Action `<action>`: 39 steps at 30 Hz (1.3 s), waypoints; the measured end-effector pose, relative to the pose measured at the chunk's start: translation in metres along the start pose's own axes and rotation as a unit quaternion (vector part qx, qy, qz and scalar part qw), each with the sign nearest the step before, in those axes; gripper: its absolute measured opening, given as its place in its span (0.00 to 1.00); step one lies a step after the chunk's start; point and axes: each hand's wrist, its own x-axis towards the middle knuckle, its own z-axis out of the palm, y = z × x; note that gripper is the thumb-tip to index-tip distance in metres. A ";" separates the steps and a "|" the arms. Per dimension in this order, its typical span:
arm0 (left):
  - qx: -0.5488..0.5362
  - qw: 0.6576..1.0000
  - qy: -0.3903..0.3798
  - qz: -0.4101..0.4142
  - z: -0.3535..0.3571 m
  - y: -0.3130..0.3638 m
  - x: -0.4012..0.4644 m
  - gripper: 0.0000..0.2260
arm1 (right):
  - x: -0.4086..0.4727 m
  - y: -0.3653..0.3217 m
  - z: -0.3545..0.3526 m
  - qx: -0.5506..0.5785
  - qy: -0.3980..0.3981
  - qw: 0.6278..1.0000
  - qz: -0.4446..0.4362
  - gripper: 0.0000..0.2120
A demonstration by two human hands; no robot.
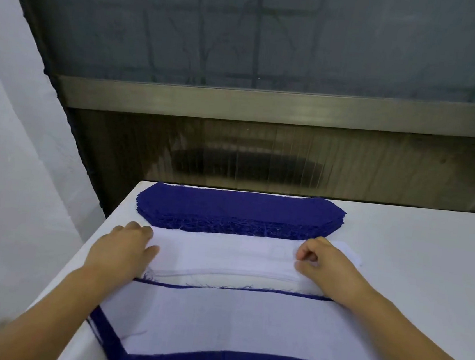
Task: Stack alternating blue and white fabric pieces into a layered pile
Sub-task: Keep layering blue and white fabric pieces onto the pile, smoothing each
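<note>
A stack of blue fabric pieces lies at the far edge of the white table. Just in front of it sits a stack of white fabric pieces. Nearest me is the layered pile, white on top with blue edges showing round it. My left hand rests on the left end of the white stack, fingers curled over its edge. My right hand pinches the top white piece at the stack's right end between thumb and fingers.
Beyond the table's far edge stands a dark wall with a metal rail. A white surface runs along the left. Bare tabletop stretches to the right of the fabric stacks.
</note>
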 end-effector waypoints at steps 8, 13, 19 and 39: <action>-0.214 0.962 0.024 0.167 -0.006 0.092 0.004 0.20 | 0.014 -0.001 -0.004 -0.029 -0.034 0.999 0.021 0.08; -0.225 0.957 0.058 0.173 0.017 0.099 0.002 0.20 | 0.020 0.003 -0.005 -0.041 -0.050 0.997 0.047 0.15; -0.190 0.957 0.116 0.188 0.019 0.103 0.001 0.11 | 0.024 0.000 -0.004 -0.071 -0.055 0.994 0.055 0.14; -0.156 0.975 0.140 0.075 -0.020 0.035 -0.021 0.07 | -0.016 -0.003 -0.021 -0.097 0.043 0.992 -0.067 0.06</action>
